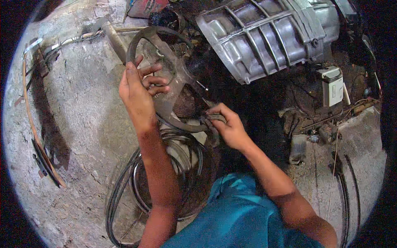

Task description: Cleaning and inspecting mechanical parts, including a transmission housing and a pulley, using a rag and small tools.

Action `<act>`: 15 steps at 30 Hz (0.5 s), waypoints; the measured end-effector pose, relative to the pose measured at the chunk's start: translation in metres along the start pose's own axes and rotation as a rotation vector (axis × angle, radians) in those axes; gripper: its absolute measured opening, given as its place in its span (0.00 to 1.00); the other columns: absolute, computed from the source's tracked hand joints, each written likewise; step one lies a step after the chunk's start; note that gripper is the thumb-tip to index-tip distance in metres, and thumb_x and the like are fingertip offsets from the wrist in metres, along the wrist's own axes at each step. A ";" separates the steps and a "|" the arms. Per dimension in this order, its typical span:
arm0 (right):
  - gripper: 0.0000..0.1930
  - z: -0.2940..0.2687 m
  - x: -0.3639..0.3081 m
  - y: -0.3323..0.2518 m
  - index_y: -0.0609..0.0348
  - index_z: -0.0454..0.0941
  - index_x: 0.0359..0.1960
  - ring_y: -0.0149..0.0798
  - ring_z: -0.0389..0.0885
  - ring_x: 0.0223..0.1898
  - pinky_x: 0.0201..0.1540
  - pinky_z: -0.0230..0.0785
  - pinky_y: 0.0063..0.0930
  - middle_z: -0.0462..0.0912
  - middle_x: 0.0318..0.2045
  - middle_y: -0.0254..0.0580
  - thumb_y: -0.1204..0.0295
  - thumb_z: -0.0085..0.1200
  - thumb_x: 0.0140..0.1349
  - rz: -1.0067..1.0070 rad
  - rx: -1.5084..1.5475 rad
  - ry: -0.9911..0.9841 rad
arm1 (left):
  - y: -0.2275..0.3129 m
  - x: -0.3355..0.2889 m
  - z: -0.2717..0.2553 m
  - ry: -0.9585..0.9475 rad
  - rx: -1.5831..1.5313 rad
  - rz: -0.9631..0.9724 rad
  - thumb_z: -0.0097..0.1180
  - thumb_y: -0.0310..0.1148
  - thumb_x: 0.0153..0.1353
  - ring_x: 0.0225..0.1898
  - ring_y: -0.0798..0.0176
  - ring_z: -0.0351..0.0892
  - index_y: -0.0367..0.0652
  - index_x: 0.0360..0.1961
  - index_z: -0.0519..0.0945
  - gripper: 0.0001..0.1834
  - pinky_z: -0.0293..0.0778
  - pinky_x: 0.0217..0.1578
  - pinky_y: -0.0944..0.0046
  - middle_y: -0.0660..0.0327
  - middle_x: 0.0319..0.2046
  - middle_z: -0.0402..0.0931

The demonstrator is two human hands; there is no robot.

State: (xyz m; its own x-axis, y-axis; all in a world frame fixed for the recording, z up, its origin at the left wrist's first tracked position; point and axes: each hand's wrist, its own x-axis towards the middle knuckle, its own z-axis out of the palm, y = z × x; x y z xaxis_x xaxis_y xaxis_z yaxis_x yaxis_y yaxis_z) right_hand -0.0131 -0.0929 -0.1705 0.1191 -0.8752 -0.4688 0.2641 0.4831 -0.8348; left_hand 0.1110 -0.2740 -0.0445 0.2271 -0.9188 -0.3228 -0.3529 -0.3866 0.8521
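A dark ring with greyish spoke-like parts across its middle, much like a steering wheel (131,46), is raised in front of me. My left hand (139,90) holds its left side, the thumb against the rim and the other fingers bent inside the ring. At the lower right of the ring, my right hand (226,124) is closed, fingers and thumb pinched together around the dark rim. Deep shadow hides exactly what lies between those fingertips. A thin dark piece with a bright tip shows just above my right hand.
Beneath my arms lie coils of black cable or hose (111,206). A large ribbed metal housing (264,39) stands at the upper right. Farther right are a white box (333,89) and dark clutter. A curved strip (31,111) lies at left on the rough concrete floor (82,136).
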 end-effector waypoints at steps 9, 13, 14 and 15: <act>0.20 0.015 0.115 0.127 0.65 0.76 0.55 0.51 0.81 0.48 0.56 0.72 0.41 0.84 0.43 0.54 0.81 0.48 0.61 -0.165 -0.634 0.381 | 0.000 0.009 0.009 -0.033 0.120 0.007 0.35 0.53 0.78 0.17 0.70 0.70 0.29 0.60 0.73 0.34 0.69 0.17 0.67 0.57 0.26 0.76; 0.15 0.006 0.013 0.036 0.61 0.78 0.48 0.62 0.80 0.45 0.49 0.73 0.50 0.80 0.39 0.59 0.76 0.54 0.58 -0.085 -0.357 0.235 | -0.004 0.036 -0.020 -0.048 0.021 -0.058 0.40 0.54 0.77 0.17 0.70 0.68 0.29 0.59 0.75 0.33 0.66 0.16 0.66 0.59 0.25 0.73; 0.15 -0.004 0.010 0.025 0.61 0.78 0.48 0.62 0.80 0.45 0.49 0.73 0.50 0.80 0.39 0.59 0.76 0.54 0.58 -0.088 -0.352 0.235 | -0.001 0.040 -0.022 -0.092 -0.007 -0.065 0.41 0.54 0.76 0.17 0.70 0.67 0.29 0.59 0.75 0.33 0.64 0.16 0.66 0.60 0.25 0.72; 0.15 -0.015 0.006 0.016 0.61 0.78 0.47 0.62 0.80 0.44 0.49 0.73 0.49 0.80 0.38 0.58 0.77 0.54 0.57 -0.042 -0.332 0.146 | -0.001 0.041 -0.018 -0.099 -0.009 -0.065 0.41 0.54 0.76 0.17 0.70 0.67 0.29 0.59 0.75 0.33 0.64 0.16 0.66 0.60 0.25 0.72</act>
State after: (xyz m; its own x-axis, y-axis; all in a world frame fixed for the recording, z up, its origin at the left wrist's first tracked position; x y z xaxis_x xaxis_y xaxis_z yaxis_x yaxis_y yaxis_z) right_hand -0.0224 -0.0903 -0.1915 -0.0291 -0.8933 -0.4486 -0.0619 0.4495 -0.8911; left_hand 0.1365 -0.3097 -0.0512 0.1584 -0.8952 -0.4166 -0.3323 -0.4457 0.8312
